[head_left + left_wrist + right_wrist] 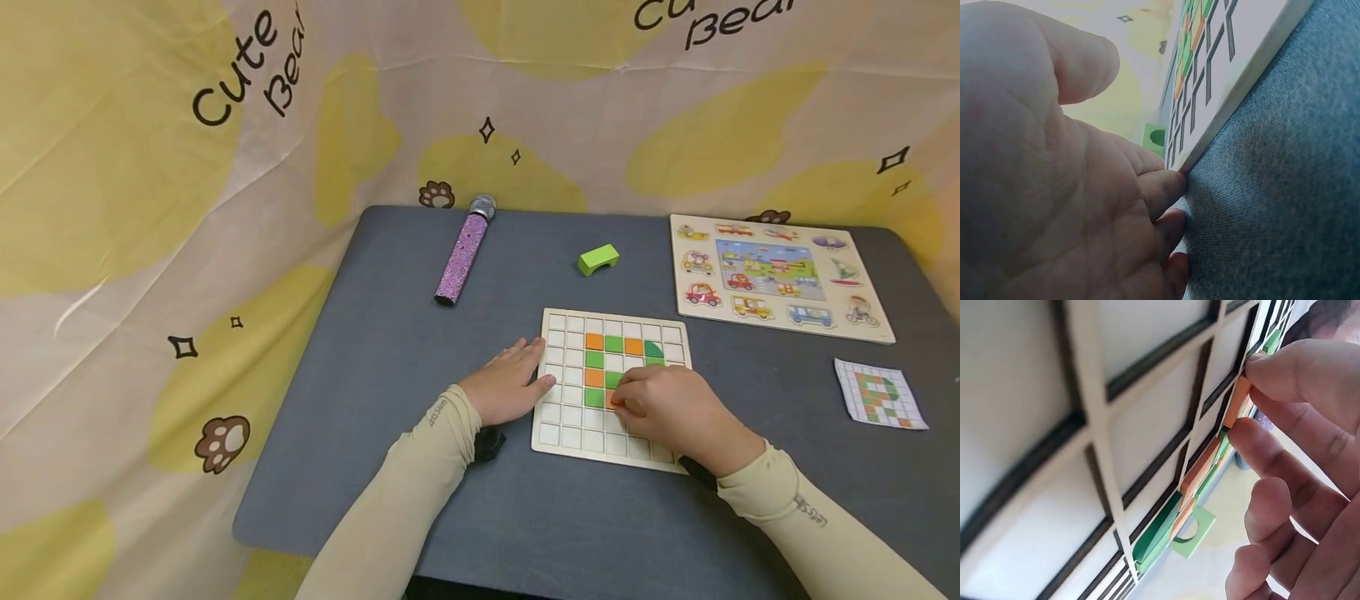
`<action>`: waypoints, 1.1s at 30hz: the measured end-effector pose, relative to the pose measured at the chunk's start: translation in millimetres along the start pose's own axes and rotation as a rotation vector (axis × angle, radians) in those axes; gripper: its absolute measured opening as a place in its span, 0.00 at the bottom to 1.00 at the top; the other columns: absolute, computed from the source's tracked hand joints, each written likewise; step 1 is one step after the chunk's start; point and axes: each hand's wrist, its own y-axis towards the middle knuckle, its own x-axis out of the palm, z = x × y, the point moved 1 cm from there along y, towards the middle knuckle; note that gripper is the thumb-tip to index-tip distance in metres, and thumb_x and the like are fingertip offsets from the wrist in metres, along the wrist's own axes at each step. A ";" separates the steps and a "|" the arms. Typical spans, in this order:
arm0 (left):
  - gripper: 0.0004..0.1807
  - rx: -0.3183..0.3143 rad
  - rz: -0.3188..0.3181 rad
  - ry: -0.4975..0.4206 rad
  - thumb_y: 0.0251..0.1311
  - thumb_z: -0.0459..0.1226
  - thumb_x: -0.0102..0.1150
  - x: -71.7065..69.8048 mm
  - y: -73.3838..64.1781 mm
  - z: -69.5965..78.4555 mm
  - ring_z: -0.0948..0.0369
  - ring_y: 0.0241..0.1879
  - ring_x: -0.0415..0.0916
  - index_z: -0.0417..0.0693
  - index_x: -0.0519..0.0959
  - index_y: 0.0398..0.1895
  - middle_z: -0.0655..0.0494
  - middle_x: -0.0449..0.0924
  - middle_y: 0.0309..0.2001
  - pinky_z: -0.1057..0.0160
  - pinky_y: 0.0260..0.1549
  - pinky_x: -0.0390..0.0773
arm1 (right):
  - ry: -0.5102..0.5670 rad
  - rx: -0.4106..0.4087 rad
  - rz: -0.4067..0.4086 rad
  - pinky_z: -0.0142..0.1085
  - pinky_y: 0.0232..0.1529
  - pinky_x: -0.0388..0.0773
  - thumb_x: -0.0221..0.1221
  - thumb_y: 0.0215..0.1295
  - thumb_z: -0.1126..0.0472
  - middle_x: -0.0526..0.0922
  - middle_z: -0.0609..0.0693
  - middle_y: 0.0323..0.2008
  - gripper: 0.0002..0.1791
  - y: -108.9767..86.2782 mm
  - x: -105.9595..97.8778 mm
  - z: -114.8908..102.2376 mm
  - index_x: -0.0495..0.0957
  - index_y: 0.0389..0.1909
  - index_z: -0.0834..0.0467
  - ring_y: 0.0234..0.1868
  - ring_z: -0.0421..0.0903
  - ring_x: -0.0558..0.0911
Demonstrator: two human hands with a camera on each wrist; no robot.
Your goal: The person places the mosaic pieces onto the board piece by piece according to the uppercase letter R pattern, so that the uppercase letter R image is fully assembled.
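Observation:
A white grid board with a pale wooden frame lies on the dark table, with green and orange square tiles and a dark green rounded piece in some cells. At its left edge rests my left hand, fingers extended; in the left wrist view the fingertips meet the board's side at the cloth-like surface. Over the lower right part of the board, my right hand pinches an orange tile between thumb and forefinger, right at a cell. Its other fingers are bent, and the palm hides several cells beneath.
A small card printed with a green and orange pattern lies at right. Behind it is a vehicle picture puzzle board. Beyond the grid stand a green arch block and a glittery purple microphone. A patterned cloth hangs behind the table.

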 end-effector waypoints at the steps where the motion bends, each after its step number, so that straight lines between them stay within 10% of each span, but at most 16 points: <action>1: 0.41 -0.001 -0.002 -0.001 0.85 0.56 0.38 0.1 0.3 0.3 0.56 0.85 0.35 0.43 0.44 0.88 0.53 0.43 0.87 0.57 0.81 0.40 | 0.000 0.000 -0.001 0.45 0.37 0.86 0.78 0.57 0.62 0.88 0.43 0.36 0.06 -0.6 0.5 0.4 0.93 0.34 0.52 0.36 0.44 0.87; 14: 0.41 -0.018 0.002 -0.004 0.84 0.57 0.37 1.9 0.0 -0.4 0.58 0.85 0.34 0.46 0.44 0.88 0.55 0.43 0.87 0.58 0.81 0.40 | 0.008 0.074 0.003 0.44 0.36 0.86 0.75 0.60 0.61 0.88 0.42 0.37 0.04 -17.3 -5.3 8.0 0.93 0.36 0.51 0.37 0.43 0.86; 28: 0.40 -0.007 0.011 0.000 0.85 0.56 0.37 0.9 3.4 1.9 0.57 0.85 0.34 0.45 0.44 0.88 0.54 0.42 0.87 0.58 0.81 0.40 | 0.015 0.484 -0.084 0.60 0.44 0.83 0.73 0.67 0.52 0.89 0.53 0.49 0.12 -101.5 -35.5 52.6 0.92 0.48 0.52 0.47 0.56 0.87; 33: 0.41 -0.020 0.004 -0.004 0.84 0.56 0.38 2.0 2.4 1.7 0.57 0.85 0.34 0.46 0.44 0.88 0.55 0.42 0.87 0.57 0.81 0.40 | 0.022 0.487 -0.087 0.48 0.33 0.80 0.77 0.60 0.52 0.88 0.53 0.47 0.17 -118.1 -32.9 56.0 0.91 0.48 0.53 0.37 0.47 0.82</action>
